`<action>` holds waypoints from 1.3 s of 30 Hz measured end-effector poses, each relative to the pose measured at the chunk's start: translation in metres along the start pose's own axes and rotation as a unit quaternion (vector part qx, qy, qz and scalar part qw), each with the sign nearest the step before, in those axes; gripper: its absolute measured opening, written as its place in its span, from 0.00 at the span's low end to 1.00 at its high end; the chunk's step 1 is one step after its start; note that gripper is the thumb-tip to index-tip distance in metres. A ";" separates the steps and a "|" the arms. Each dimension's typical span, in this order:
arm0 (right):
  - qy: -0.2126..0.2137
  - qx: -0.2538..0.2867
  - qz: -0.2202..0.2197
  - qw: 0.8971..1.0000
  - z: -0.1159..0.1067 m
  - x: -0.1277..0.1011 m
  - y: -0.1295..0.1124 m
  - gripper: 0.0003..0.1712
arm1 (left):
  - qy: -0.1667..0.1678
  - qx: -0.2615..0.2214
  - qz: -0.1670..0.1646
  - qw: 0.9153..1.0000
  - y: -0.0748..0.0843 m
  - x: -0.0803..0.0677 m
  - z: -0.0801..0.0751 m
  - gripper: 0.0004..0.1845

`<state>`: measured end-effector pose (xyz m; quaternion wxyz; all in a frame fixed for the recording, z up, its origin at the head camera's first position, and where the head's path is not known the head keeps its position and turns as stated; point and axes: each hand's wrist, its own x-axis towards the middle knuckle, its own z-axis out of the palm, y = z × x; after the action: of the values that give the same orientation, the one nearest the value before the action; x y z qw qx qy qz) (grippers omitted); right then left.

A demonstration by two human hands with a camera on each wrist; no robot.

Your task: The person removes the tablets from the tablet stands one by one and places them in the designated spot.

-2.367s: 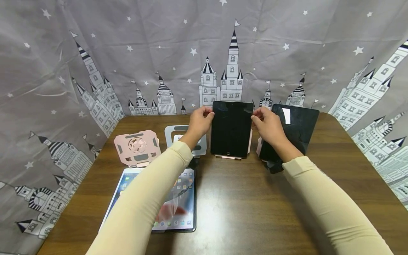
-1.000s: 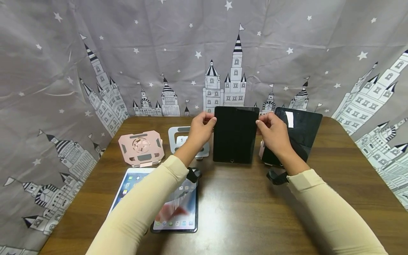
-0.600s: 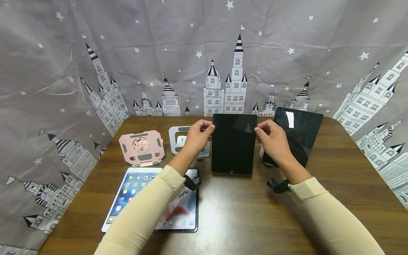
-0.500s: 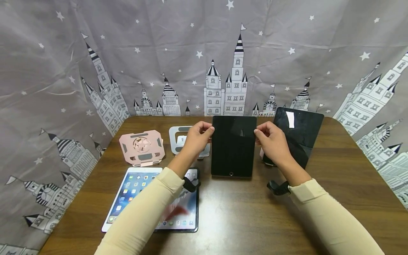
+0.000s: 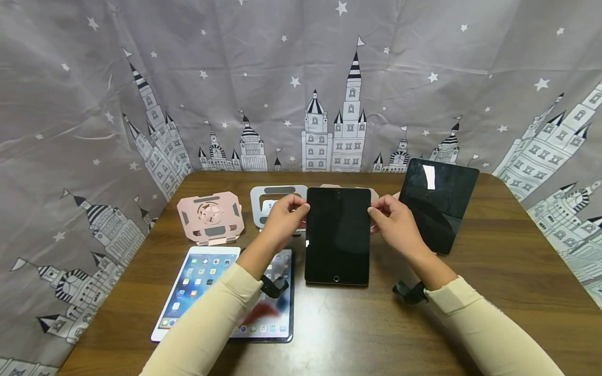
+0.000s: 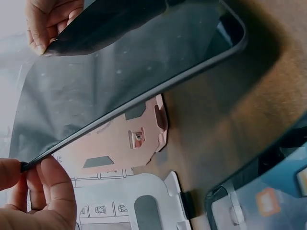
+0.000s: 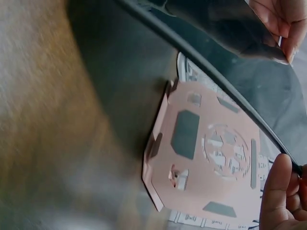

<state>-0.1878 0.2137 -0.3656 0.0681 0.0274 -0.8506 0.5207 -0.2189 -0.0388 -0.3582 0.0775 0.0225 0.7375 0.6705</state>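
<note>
Between my two hands is a tablet [image 5: 337, 237] with a dark screen, upright and leaning back, its round home button at the bottom. My left hand [image 5: 286, 219] pinches its left edge near the top corner. Opposite, my right hand [image 5: 397, 224] pinches the right edge at about the same height. In both wrist views the tablet's lower end hangs over the wooden table. Behind it stands a pink tablet stand [image 7: 199, 192] with grey pads and a round cut-out, mostly hidden by the tablet in the head view.
Another pink stand [image 5: 192, 209] and a silver stand [image 5: 255, 204] are at the left. A dark tablet [image 5: 437, 203] leans at the right. A white tablet [image 5: 197, 282] and a black-rimmed tablet [image 5: 277, 316], both lit, lie in front, partly under my left arm. A castle-print curtain [image 5: 301, 42] hangs behind.
Both hands have lifted the dark tablet off the pink stand behind it and brought it nearer and lower. The stand's top edge now shows above it.
</note>
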 end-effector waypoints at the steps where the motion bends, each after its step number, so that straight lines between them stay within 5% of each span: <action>1: -0.004 0.002 0.003 1.000 0.001 -0.002 0.000 0.07 | -0.001 -0.004 -0.005 1.000 -0.002 -0.002 -0.001 0.05; 24: -0.066 0.016 0.037 0.997 0.029 -0.031 0.016 0.04 | -0.031 0.021 -0.051 0.998 -0.032 -0.032 -0.020 0.03; 39: -0.115 0.030 0.059 0.991 0.032 -0.034 0.015 0.03 | -0.056 0.046 -0.093 0.993 -0.036 -0.037 -0.028 0.03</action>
<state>-0.1587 0.1908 -0.3980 -0.0622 0.0391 -0.8371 0.5420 -0.1837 -0.0751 -0.3883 0.1796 -0.0052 0.7610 0.6234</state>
